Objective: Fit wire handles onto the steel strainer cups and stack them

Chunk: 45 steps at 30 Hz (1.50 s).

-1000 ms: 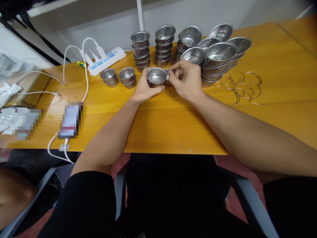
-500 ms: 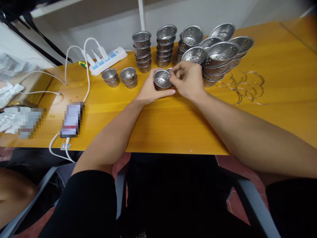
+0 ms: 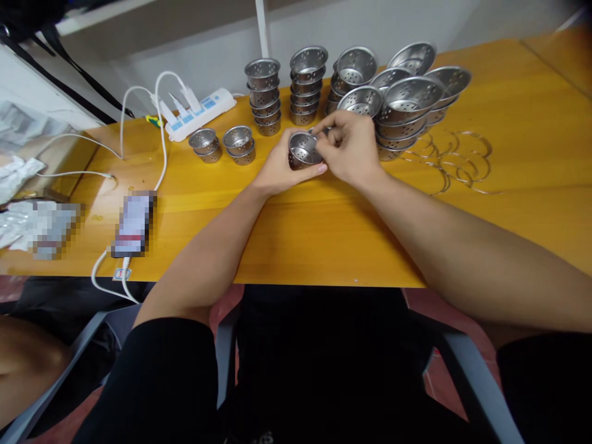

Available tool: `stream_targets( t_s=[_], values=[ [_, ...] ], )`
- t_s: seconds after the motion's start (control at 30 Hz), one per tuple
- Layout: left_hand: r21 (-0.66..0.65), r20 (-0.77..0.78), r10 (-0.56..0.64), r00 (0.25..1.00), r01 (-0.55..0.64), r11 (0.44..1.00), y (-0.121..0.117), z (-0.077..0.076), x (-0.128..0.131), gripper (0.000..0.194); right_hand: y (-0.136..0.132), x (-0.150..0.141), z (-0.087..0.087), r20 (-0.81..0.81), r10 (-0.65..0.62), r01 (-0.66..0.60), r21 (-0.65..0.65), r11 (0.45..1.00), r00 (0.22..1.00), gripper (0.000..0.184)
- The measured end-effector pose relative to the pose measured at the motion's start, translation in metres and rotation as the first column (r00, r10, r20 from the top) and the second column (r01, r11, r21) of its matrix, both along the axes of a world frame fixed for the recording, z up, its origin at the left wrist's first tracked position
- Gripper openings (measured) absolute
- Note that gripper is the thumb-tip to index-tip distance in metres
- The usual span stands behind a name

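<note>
My left hand is wrapped round a small perforated metal cup, held tilted with its mouth towards me. On the cup's right rim, the bent fingers of my right hand are pinched together. Whatever lies between those fingertips is too small or too hidden to name. Just behind the held cup, part of another metal rim shows. Two short stacks of like cups, one further left and one nearer, stand left of my hands.
Taller cup stacks stand behind, including a left one, a middle one and a wide right cluster. Thin wire loops lie to the right. A power strip, a phone and white cables occupy the left side.
The held cup has turned slightly in my hands, and my right fingers have shifted a little at its rim. Otherwise the scene looks the same.
</note>
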<state>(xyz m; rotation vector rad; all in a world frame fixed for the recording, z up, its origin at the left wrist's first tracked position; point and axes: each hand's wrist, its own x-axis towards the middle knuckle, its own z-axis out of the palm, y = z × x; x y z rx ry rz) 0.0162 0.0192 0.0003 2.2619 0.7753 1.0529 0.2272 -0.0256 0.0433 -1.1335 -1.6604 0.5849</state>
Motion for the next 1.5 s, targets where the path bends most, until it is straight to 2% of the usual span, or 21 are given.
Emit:
stream_targets(
  t_s=[0.1, 0.17, 0.27, 0.37, 0.57, 0.77, 0.93, 1.13, 1.27, 1.4, 1.5],
  values=[
    [-0.035, 0.013, 0.012, 1.000, -0.012, 0.999, -0.001, 0.002, -0.001, 0.101, 0.001, 0.001, 0.003, -0.057, 0.067, -0.067, 0.003, 0.998, 0.996, 0.040],
    [-0.072, 0.038, 0.022, 0.999, -0.020, 0.997, 0.000, 0.003, -0.002, 0.095, 0.000, 0.004, 0.008, -0.138, 0.190, -0.194, -0.017, 0.981, 0.972, 0.045],
    [-0.138, 0.089, 0.040, 0.995, -0.028, 0.990, 0.001, 0.003, -0.006, 0.088, -0.005, 0.012, 0.017, -0.234, 0.398, -0.423, -0.066, 0.904, 0.887, 0.059],
    [-0.170, 0.116, 0.021, 0.993, -0.001, 0.985, 0.001, 0.006, -0.007, 0.087, -0.007, 0.017, 0.022, -0.266, 0.482, -0.514, -0.064, 0.856, 0.835, 0.065],
    [-0.096, 0.087, -0.060, 0.994, 0.069, 0.993, 0.000, 0.007, -0.004, 0.096, -0.002, 0.015, 0.018, -0.328, 0.435, -0.470, -0.031, 0.882, 0.838, 0.067],
    [-0.061, 0.025, -0.017, 1.000, 0.018, 0.998, 0.004, 0.001, -0.003, 0.099, -0.005, 0.010, 0.017, -0.346, 0.397, -0.447, -0.078, 0.891, 0.850, 0.067],
    [-0.059, 0.017, 0.006, 1.000, -0.005, 0.998, 0.002, 0.003, -0.003, 0.101, -0.009, 0.006, 0.020, -0.275, 0.353, -0.381, -0.056, 0.923, 0.894, 0.070],
    [-0.063, -0.005, 0.018, 1.000, -0.019, 0.998, 0.001, 0.006, -0.003, 0.101, -0.010, 0.009, 0.021, -0.226, 0.337, -0.370, -0.123, 0.921, 0.914, 0.069],
    [-0.042, 0.001, 0.056, 0.998, -0.056, 0.998, 0.002, 0.005, -0.004, 0.101, -0.013, 0.008, 0.020, -0.147, 0.295, -0.310, -0.097, 0.946, 0.944, 0.071],
    [-0.018, 0.040, 0.092, 0.995, -0.091, 0.996, 0.009, 0.000, -0.008, 0.103, -0.019, 0.006, 0.017, 0.004, 0.143, -0.143, -0.022, 0.990, 0.990, 0.058],
    [0.010, 0.053, 0.107, 0.993, -0.108, 0.994, 0.015, -0.004, -0.010, 0.105, -0.022, 0.007, 0.016, 0.142, 0.085, -0.091, 0.034, 0.995, 0.986, 0.050]
  ],
)
